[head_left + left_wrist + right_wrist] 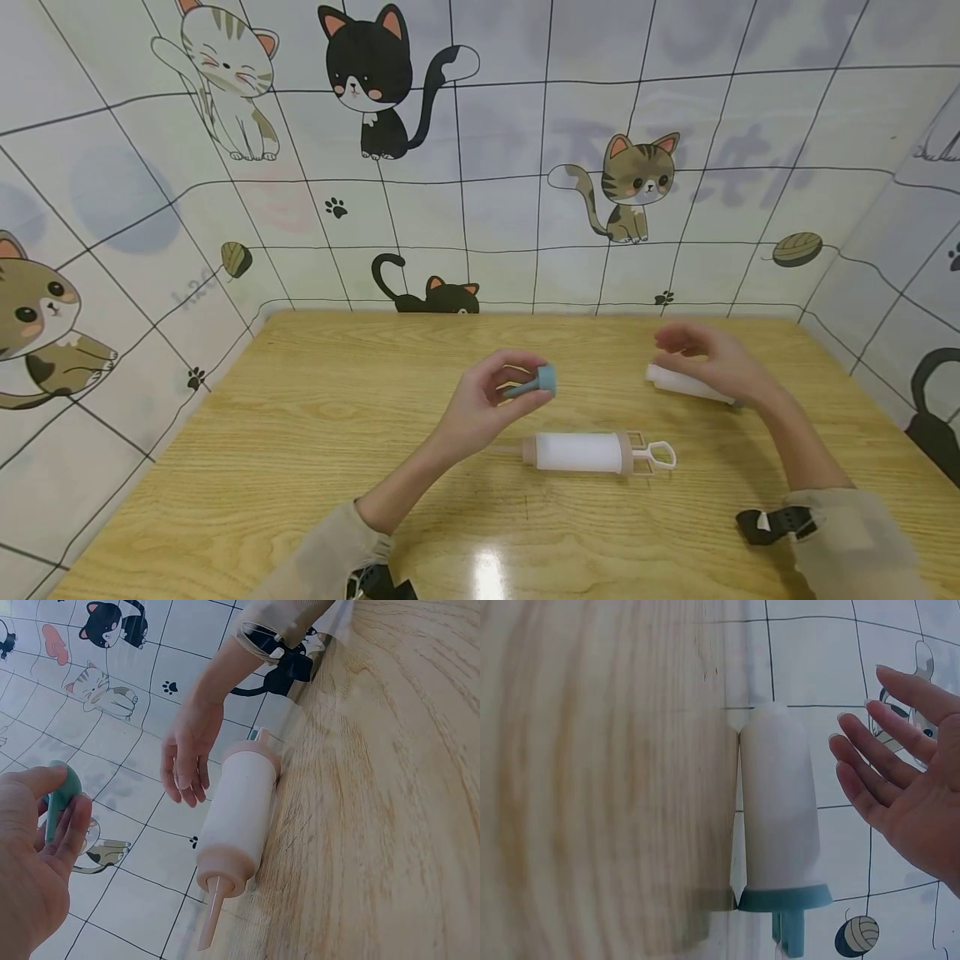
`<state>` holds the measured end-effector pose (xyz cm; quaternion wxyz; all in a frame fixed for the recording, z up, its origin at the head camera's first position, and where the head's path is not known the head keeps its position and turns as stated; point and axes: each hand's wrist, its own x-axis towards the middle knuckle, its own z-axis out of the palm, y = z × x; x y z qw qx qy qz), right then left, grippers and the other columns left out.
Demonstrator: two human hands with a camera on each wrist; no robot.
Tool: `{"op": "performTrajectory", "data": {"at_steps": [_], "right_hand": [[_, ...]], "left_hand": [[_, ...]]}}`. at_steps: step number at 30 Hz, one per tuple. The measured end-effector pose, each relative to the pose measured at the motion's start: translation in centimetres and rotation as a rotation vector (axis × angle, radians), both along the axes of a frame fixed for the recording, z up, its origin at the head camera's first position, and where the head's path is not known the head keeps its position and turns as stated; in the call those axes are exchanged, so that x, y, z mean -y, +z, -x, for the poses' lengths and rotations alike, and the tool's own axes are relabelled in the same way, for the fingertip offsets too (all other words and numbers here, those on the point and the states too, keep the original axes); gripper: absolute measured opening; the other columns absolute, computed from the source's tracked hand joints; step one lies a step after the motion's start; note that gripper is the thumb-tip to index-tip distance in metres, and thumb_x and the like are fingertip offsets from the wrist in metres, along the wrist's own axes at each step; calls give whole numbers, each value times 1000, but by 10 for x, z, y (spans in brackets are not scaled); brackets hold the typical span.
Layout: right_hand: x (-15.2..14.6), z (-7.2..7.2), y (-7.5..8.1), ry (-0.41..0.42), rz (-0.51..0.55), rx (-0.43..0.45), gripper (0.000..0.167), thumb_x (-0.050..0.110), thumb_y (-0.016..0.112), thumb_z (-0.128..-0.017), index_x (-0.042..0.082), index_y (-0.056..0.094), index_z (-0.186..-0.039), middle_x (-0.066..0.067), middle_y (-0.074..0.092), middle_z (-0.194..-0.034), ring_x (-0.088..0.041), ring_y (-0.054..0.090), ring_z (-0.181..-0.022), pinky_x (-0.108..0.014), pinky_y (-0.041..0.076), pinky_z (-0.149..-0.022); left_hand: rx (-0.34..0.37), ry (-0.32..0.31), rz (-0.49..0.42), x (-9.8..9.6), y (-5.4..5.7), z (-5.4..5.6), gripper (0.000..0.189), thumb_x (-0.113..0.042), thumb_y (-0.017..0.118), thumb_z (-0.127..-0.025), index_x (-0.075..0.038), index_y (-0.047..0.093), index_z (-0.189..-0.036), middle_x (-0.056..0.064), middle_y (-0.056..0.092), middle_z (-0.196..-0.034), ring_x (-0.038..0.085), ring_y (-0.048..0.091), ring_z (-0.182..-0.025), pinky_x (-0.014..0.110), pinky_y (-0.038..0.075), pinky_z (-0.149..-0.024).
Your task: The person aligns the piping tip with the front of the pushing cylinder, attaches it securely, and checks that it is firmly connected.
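My left hand [480, 404] pinches a small teal nozzle cap [546, 380] with a thin spout between thumb and fingers, above the table. Below it lies a syringe-like tube [579, 452] with a white barrel, beige-pink end pieces and a loop-handled plunger; its narrow spout [213, 915] points left. My right hand [720, 362] hovers by a second white barrel [681, 381], with fingers loosely bent. The right wrist view shows this barrel [780, 795] on its side with a teal collar [786, 898], apart from the right hand [907, 765].
A wooden table [315, 467] bears both tubes. Behind it and at both sides stand white walls [495, 208] with a black grid and cartoon cats. Black straps with cameras [776, 525] sit on both wrists over beige sleeves.
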<state>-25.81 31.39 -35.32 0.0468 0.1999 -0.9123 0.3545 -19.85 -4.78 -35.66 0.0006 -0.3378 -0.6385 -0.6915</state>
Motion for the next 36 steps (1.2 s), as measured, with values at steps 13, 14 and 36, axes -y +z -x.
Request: {"op": "performTrajectory", "data": {"at_steps": [13,14,36], "right_hand": [[-23,3,-8,-6,-80,100,54,28,72,-96,-6,55,-134,-26,60,-129,-43,55,-120,-61,42,-103],[-24,3,-8,-2,-90,102,53,27,73,-95,-6,55,-133,-26,61,-129,-43,56,-119,-60,43,-102],[-42,3,-11,9,-282,218,62,35,85,-82,-3,65,-126,-19,67,-122,-27,61,-106,-40,51,-86]], "left_hand": [[6,27,30,5,-1,4,35,3,72,-91,-1,63,-124,12,64,-117,22,65,-102,34,58,-90],[8,31,34,5,-2,4,35,3,72,-91,-1,63,-124,13,64,-117,21,65,-102,34,58,-90],[25,19,59,9,-8,12,34,3,72,-91,-3,63,-123,9,63,-116,22,66,-100,35,59,-88]]}}
